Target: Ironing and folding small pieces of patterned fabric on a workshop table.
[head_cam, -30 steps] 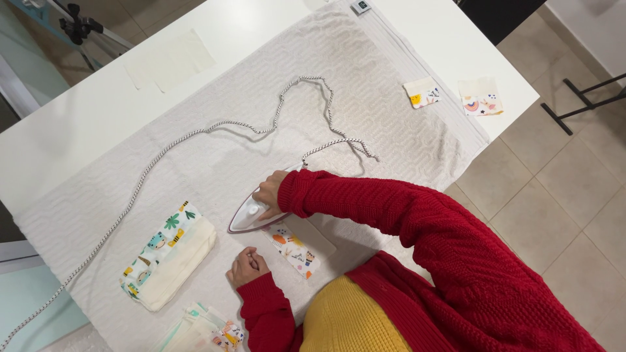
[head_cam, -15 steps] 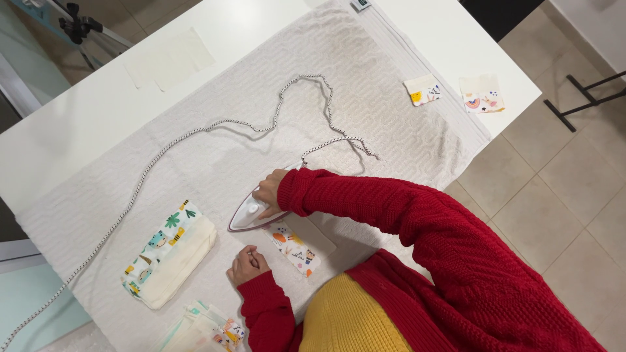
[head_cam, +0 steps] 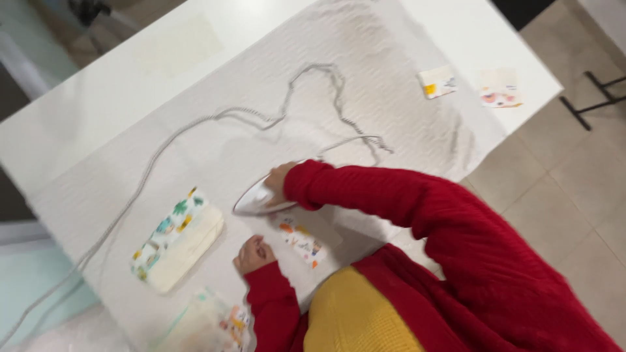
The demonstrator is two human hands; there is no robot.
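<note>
The right hand, in a ribbed red knit sleeve, grips the handle of a pointed, silvery iron sitting flat on a white textured cloth covering the table. Just below the iron lies a small printed fabric piece, bright with orange and blue motifs. The left hand rests curled into a loose fist on the cloth beside that piece, grasping nothing. A twisted grey cord loops away from the iron. A padded cream stack with leafy print lies to the left.
</note>
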